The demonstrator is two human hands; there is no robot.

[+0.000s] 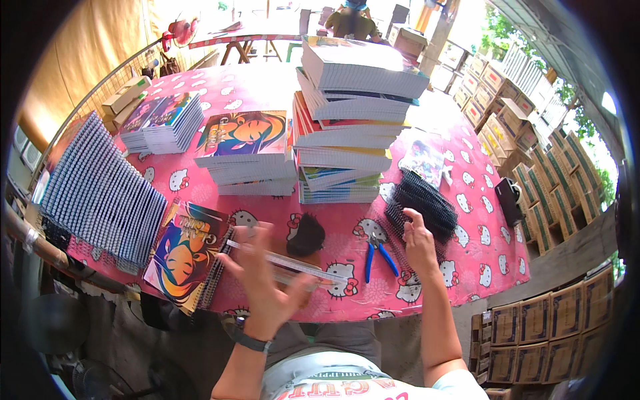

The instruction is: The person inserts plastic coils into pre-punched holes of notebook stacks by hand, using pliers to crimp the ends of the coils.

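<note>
My left hand (263,283), a dark band on its wrist, hovers slightly blurred over the near table edge, fingers spread and holding nothing. Beneath it lies a long white ruler-like strip (303,265). Spiral-bound notebooks (187,250) with a colourful tiger cover rest just left of it. At the near edge of a heap of black spiral binding coils (427,207) is my right hand (420,247), its fingers curled; what they pinch, if anything, is hidden. Blue-handled pliers (378,257) lie between my hands. Behind the strip sits a fuzzy black thing (307,233).
A tall pile of books (357,120) rises from the pink patterned tablecloth (477,260), beside lower book stacks (247,147). Coil-bound books (103,193) fill the left edge. Cartons (547,333) stand on pallets at right. Another person (350,23) is at the far end.
</note>
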